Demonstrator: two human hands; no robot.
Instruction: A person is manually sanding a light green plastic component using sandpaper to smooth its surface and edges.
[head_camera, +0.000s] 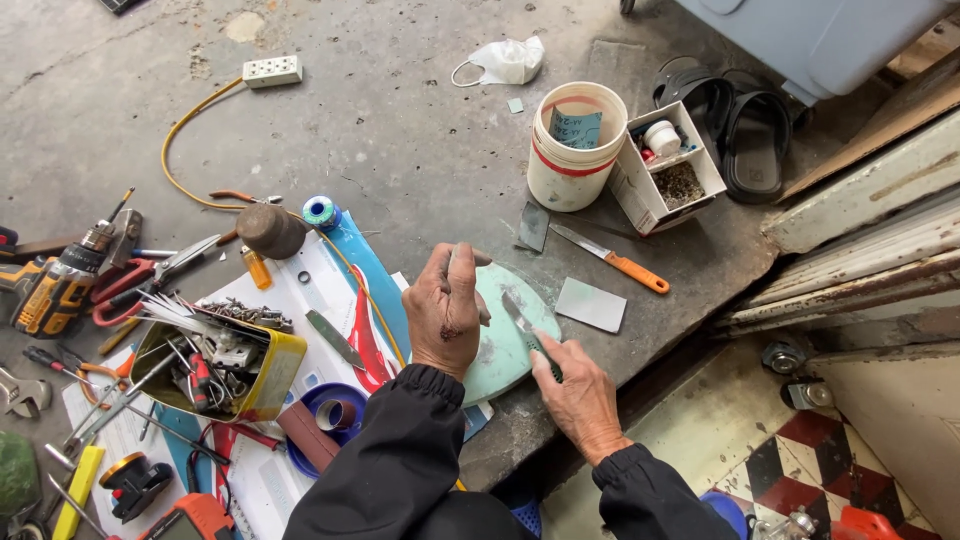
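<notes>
My left hand (445, 310) presses a small flat grey piece (463, 258) down onto a pale green round disc (515, 345) lying on the concrete floor. In my right hand (578, 395) is a small green-handled knife (522, 318), its blade resting on the disc just right of the left hand's fingers. Both arms wear black sleeves.
An orange-handled knife (612, 259), grey sheet pieces (590, 304) and a white bucket (574, 145) lie beyond the disc. A yellow tin of tools (215, 365), cordless drill (55, 285), pliers and a socket strip (272, 71) are to the left. A floor ledge drops at right.
</notes>
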